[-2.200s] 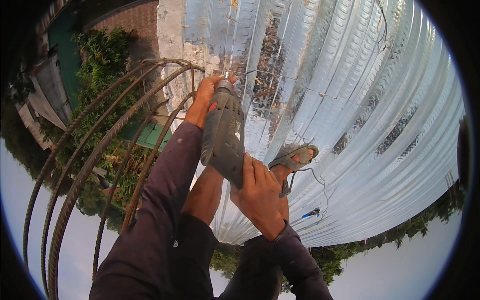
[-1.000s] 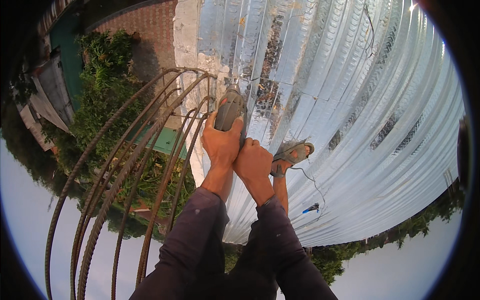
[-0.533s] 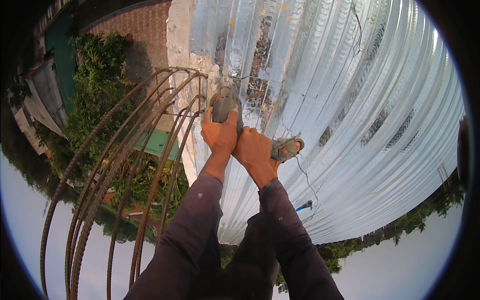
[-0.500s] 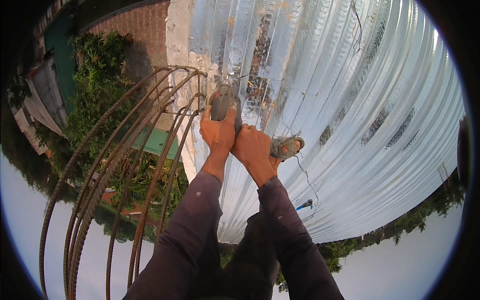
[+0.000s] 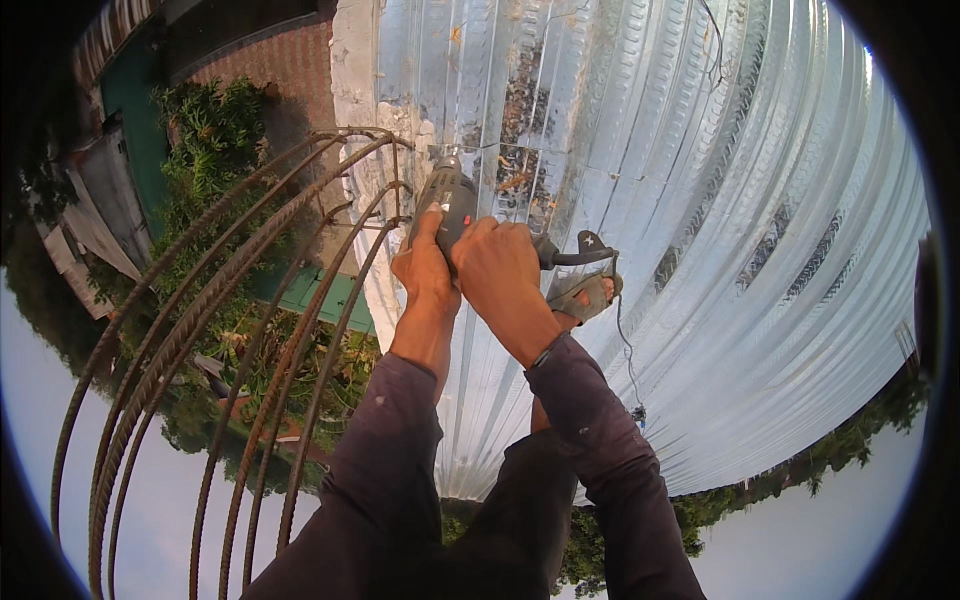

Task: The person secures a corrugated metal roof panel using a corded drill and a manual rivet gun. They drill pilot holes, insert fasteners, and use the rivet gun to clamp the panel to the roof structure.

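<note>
I hold a grey-black power drill [image 5: 450, 190] with both hands. My left hand [image 5: 422, 265] is closed round the left side of its body, and my right hand [image 5: 498, 270] is closed over its rear handle, where a black cord leaves to the right. The drill's front points up the picture to the ribbed silver metal sheeting [image 5: 750, 150], beside a rough white concrete edge [image 5: 355, 70]; whether the bit is in the metal I cannot tell. My sandaled foot [image 5: 582, 292] stands on the sheeting below the cord.
Bent rusty rebar [image 5: 176, 330] arches along the left, close beside the drill. Beyond the concrete edge, paving [image 5: 255, 60], plants [image 5: 205, 150] and a green metal surface [image 5: 135, 130] lie below. A thin wire [image 5: 625, 340] runs down to a small dark object [image 5: 638, 413] on the sheeting.
My left hand has moved from the drill's nose back onto its body. Since the last earlier frame both hands have risen slightly, and the drill has turned, showing the cord's end on the right.
</note>
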A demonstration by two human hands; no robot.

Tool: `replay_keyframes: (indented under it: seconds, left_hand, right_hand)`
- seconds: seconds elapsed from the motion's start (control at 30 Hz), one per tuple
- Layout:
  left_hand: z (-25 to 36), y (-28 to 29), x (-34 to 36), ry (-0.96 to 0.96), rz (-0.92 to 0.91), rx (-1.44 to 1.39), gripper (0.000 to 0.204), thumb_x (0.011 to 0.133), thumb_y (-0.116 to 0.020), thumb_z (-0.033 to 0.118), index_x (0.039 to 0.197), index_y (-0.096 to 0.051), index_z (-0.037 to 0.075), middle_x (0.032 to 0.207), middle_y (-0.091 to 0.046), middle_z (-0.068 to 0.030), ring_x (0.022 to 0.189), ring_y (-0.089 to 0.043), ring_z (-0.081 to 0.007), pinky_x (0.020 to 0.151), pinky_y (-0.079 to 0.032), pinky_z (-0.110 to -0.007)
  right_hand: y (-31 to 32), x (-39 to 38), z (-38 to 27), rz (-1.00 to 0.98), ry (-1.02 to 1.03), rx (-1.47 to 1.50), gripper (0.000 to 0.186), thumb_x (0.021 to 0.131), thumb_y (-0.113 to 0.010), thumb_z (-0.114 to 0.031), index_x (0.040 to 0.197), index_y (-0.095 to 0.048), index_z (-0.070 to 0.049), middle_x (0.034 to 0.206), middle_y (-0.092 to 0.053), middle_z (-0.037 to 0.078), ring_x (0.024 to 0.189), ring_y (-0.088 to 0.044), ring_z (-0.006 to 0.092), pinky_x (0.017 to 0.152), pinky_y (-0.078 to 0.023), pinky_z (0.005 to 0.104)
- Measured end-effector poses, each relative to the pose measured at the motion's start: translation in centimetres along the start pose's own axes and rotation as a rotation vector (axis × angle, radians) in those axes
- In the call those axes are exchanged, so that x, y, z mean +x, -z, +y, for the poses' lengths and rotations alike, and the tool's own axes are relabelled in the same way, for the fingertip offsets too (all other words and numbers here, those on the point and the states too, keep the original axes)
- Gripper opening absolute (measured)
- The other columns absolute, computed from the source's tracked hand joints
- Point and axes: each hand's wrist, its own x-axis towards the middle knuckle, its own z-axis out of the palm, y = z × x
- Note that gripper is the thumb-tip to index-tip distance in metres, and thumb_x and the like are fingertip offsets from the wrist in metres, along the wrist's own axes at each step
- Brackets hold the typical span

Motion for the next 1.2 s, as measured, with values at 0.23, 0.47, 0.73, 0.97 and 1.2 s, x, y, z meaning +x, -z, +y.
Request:
replay_keyframes:
  seconds: [0.23, 0.47, 0.73, 0.97, 1.2]
  left_hand:
    - [-5.9, 3.9, -11.0, -0.15, -0.204, 0.359, 0.065, 0.089, -0.078, 0.022, 0.14, -0.049, -0.007, 0.116, -0.066, -0.0149, 0.096, -0.066, -0.0193, 0.083, -0.055, -0.031]
    - [-16.7, 3.6, -19.2, -0.023, -0.279, 0.479, 0.075, 0.087, -0.079, 0.021, 0.144, -0.042, -0.012, 0.12, -0.063, -0.0177, 0.099, -0.066, -0.0217, 0.085, -0.055, -0.031]
    - [-23.1, 2.8, -27.9, 0.115, -0.727, 0.99, 0.058, 0.097, -0.068, 0.02, 0.144, -0.046, -0.007, 0.108, -0.069, -0.0161, 0.08, -0.071, -0.0216, 0.065, -0.06, -0.033]
    - [-22.6, 3.1, -28.1, -0.157, -0.713, 1.265, 0.052, 0.096, -0.069, 0.028, 0.133, -0.059, -0.006, 0.099, -0.071, -0.0142, 0.077, -0.069, -0.017, 0.064, -0.056, -0.029]
    - [-22.5, 5.6, -29.6, -0.357, -0.934, 1.592, 0.041, 0.095, -0.067, 0.023, 0.128, -0.063, -0.001, 0.104, -0.073, -0.0182, 0.083, -0.073, -0.0245, 0.073, -0.058, -0.037]
  right_hand:
    - [-5.5, -15.8, -1.5, 0.221, -0.245, 0.245, 0.047, 0.082, -0.063, -0.01, 0.124, -0.062, 0.01, 0.098, -0.062, 0.014, 0.083, -0.06, 0.0273, 0.073, -0.047, 0.0359]
    - [-9.4, -28.9, 0.0, 0.247, -0.465, 0.2, 0.047, 0.081, -0.064, -0.014, 0.123, -0.064, 0.008, 0.092, -0.062, 0.01, 0.073, -0.058, 0.0197, 0.064, -0.043, 0.033]
    - [-13.6, -45.6, 6.2, 0.192, -0.867, 0.766, 0.058, 0.075, -0.078, -0.027, 0.122, -0.062, 0.003, 0.093, -0.068, 0.017, 0.078, -0.07, 0.0342, 0.07, -0.055, 0.0447]
    - [-13.8, -62.4, 11.9, 0.323, -1.417, 1.172, 0.043, 0.078, -0.083, -0.027, 0.108, -0.069, 0.002, 0.09, -0.074, 0.019, 0.082, -0.072, 0.0352, 0.078, -0.053, 0.0456]
    - [-7.2, -77.7, 13.1, 0.669, -1.73, 1.402, 0.039, 0.078, -0.08, -0.009, 0.111, -0.069, 0.008, 0.093, -0.073, 0.012, 0.084, -0.065, 0.0187, 0.081, -0.05, 0.033]
